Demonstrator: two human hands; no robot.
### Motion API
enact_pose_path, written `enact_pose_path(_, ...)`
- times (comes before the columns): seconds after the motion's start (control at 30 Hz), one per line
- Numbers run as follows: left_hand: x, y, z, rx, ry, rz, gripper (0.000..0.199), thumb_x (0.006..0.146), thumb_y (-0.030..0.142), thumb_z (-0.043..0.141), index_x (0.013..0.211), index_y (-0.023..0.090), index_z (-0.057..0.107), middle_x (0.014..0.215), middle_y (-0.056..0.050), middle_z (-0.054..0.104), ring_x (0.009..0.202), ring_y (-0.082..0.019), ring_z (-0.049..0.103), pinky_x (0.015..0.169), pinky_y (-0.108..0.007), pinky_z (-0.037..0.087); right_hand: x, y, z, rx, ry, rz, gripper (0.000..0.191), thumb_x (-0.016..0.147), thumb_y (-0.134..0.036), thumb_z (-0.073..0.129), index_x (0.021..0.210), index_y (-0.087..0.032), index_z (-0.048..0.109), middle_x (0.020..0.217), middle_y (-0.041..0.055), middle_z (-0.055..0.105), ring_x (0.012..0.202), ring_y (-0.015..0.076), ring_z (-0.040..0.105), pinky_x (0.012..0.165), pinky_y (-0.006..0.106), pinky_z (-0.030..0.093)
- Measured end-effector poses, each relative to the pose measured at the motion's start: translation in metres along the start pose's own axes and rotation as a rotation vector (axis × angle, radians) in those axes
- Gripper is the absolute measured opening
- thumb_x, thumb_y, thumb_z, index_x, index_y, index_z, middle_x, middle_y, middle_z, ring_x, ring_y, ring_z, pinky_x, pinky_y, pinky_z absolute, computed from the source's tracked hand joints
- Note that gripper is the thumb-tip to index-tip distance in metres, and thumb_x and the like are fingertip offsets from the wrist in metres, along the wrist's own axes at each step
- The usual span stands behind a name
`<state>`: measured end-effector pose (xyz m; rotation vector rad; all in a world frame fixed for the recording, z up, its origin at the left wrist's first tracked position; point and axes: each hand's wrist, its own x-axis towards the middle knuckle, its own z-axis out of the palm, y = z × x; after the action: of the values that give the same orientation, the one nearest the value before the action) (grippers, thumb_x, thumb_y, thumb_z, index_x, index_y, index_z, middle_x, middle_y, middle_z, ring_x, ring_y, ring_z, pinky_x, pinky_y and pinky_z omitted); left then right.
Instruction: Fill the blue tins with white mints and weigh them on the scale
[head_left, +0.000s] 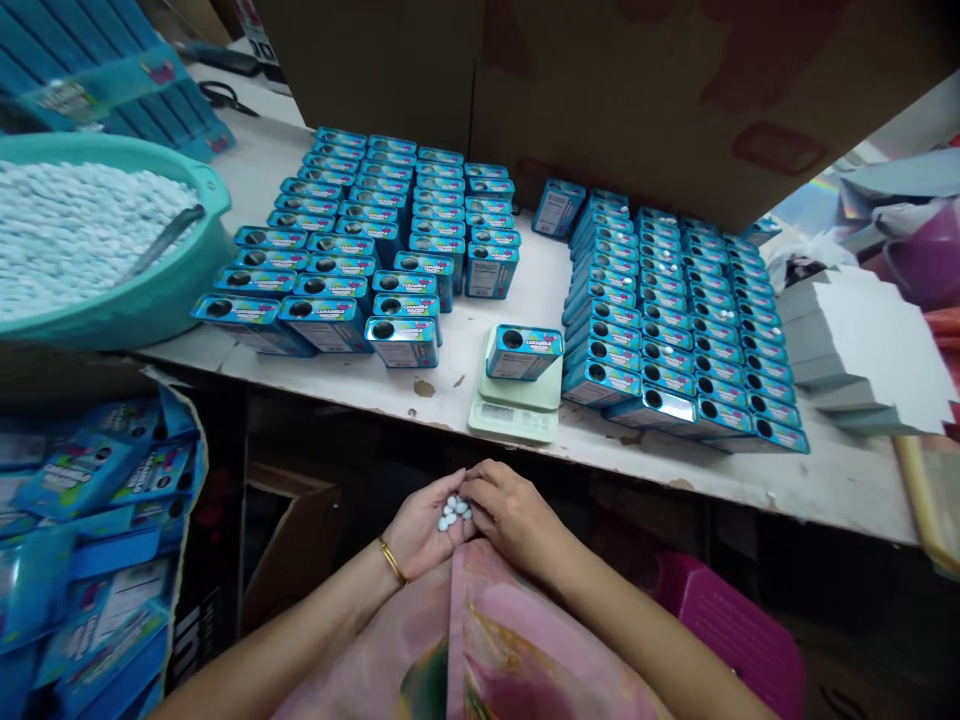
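Several pale blue candies (454, 512) lie in the palm of my left hand (429, 525), which is turned up and cupped, with a gold bangle at the wrist. My right hand (510, 508) is curled against it, fingertips at the candies; whether it pinches one is hidden. Just beyond my hands, a small pale green scale (514, 421) stands at the table's front edge. On its platform sits a blue box (523, 353) with a dark round spot on top. Neither hand touches the scale or the box.
Rows of similar blue boxes (330, 310) stand left of the scale, and more boxes (660, 330) stand right. A teal basin (214, 190) of candies with a scoop is at left. Flattened blue packs (97, 470) fill a carton below. A magenta stool (731, 625) is lower right.
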<state>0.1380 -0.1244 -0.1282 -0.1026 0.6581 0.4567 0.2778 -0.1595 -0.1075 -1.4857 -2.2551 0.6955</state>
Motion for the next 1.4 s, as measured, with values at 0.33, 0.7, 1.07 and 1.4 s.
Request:
enact_pose_path(0.33,0.011,0.016,0.0,-0.018,0.099,-0.034,0.018,0.083,0.021,0.046,0.074,0.01,0.058,0.067,-0.004,0.061,0.071,-0.015,0.061,0.077,-0.029,0.046,0.015,0.01,0.006,-0.142,-0.006,-0.026,0.024,0.087,-0.018,0.034,0.105,-0.015,0.05,0.096,0.0094,0.052,0.089,0.0174,0.045,0.063,0.025,0.047)
enact_pose_path(0.7,0.018,0.019,0.001,-0.035,0.113,-0.069,0.022,0.083,0.018,0.046,0.069,0.009,0.059,0.064,-0.005,0.061,0.066,-0.014,0.061,0.07,-0.025,0.047,0.012,0.022,0.013,-0.132,0.04,-0.086,0.022,0.087,-0.02,0.037,0.102,-0.016,0.053,0.095,0.0091,0.055,0.086,0.0156,0.049,0.064,0.024,0.046)
enact_pose_path(1.07,0.016,0.029,0.007,-0.003,0.194,-0.02,0.023,0.084,0.02,0.043,0.082,0.006,0.062,0.08,-0.013,0.066,0.069,-0.016,0.063,0.061,-0.025,0.051,0.02,0.039,-0.057,-0.137,0.522,0.038,0.041,0.082,-0.024,0.048,0.122,-0.021,0.04,0.108,0.0109,0.053,0.104,0.0209,0.048,0.084,0.038,0.044)
enact_pose_path(1.4,0.017,0.078,0.06,-0.09,0.065,0.388,0.026,0.084,0.017,0.039,0.098,0.006,0.057,0.099,-0.016,0.061,0.098,-0.022,0.057,0.081,-0.034,0.049,0.078,0.069,-0.099,-0.029,0.471,0.197,0.043,0.079,-0.021,0.046,0.12,-0.019,0.036,0.107,0.0086,0.052,0.094,0.0194,0.053,0.079,0.034,0.046)
